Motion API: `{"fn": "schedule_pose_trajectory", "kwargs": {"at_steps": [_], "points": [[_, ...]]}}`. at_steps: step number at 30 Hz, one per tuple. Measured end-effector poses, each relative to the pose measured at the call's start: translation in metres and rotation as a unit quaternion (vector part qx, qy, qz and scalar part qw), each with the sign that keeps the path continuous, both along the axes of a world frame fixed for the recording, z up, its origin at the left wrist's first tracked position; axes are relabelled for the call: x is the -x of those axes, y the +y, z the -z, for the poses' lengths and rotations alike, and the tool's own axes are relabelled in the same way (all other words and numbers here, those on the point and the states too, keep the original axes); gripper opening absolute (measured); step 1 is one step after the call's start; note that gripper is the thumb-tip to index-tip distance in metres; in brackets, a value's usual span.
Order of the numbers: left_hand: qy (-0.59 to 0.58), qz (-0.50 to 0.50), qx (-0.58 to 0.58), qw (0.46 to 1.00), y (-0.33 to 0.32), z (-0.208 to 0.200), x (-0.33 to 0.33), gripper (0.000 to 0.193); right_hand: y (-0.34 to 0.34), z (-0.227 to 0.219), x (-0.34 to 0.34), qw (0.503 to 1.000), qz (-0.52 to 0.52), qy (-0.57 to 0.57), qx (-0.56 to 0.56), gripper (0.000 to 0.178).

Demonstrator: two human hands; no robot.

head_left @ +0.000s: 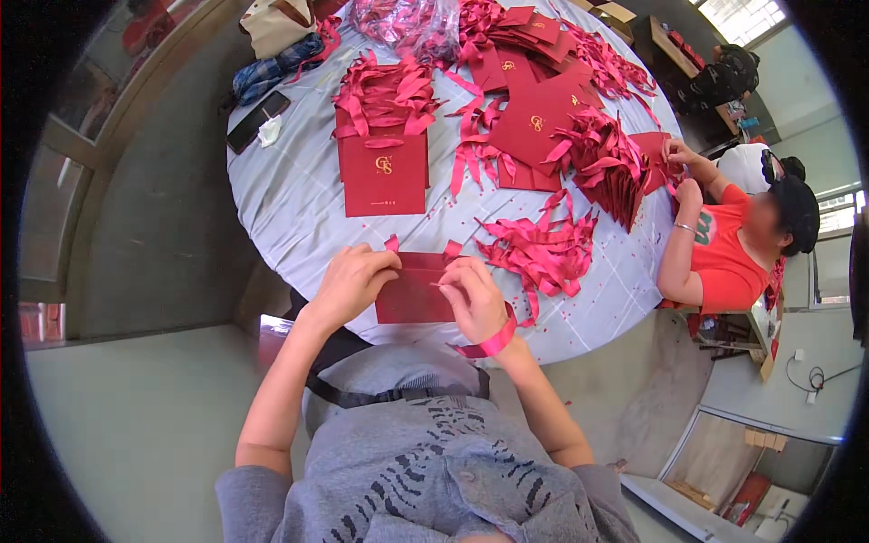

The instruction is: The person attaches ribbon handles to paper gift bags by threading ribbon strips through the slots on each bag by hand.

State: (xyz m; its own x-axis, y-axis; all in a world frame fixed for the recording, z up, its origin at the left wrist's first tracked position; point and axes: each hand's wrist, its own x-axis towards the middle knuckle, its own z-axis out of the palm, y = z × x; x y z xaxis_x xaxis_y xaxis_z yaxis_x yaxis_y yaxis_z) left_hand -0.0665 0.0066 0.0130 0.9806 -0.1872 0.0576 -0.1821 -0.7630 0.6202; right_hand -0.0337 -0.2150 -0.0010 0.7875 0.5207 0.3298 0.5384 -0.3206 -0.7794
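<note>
A dark red paper gift bag (415, 306) lies at the table's near edge, in front of my body. My left hand (351, 281) is closed on its upper left corner, thumb and fingers pinching the edge. At the bag's right side my right hand (477, 299) pinches the tip of a pink satin ribbon (496, 340), whose length loops below that wrist. Two short pink ribbon ends stick up behind the bag's top edge. Just beyond lies a stack of finished-looking red bags (385, 185) with pink ribbon handles on top. To the right is a loose pile of cut pink ribbons (541, 246).
A pale cloth covers the round table (299, 217). More red bags (534, 118) and ribbons are heaped at the far right. A phone (257, 123), a crumpled tissue and a folded umbrella (276, 68) lie at left. Another person (729, 240) handles a red bag at right.
</note>
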Motion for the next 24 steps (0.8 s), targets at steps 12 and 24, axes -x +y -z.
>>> {"fn": "schedule_pose_trajectory", "kwargs": {"at_steps": [12, 24], "points": [[0.225, -0.090, 0.381, 0.893, 0.010, -0.005, -0.008, 0.017, -0.049, -0.026, -0.019, 0.686, 0.088, 0.528, -0.493, 0.011], [0.242, -0.023, 0.434, 0.868, -0.008, -0.038, -0.002, 0.019, 0.006, -0.065, 0.016, 0.992, 0.080, 0.054, -0.086, 0.014]]}}
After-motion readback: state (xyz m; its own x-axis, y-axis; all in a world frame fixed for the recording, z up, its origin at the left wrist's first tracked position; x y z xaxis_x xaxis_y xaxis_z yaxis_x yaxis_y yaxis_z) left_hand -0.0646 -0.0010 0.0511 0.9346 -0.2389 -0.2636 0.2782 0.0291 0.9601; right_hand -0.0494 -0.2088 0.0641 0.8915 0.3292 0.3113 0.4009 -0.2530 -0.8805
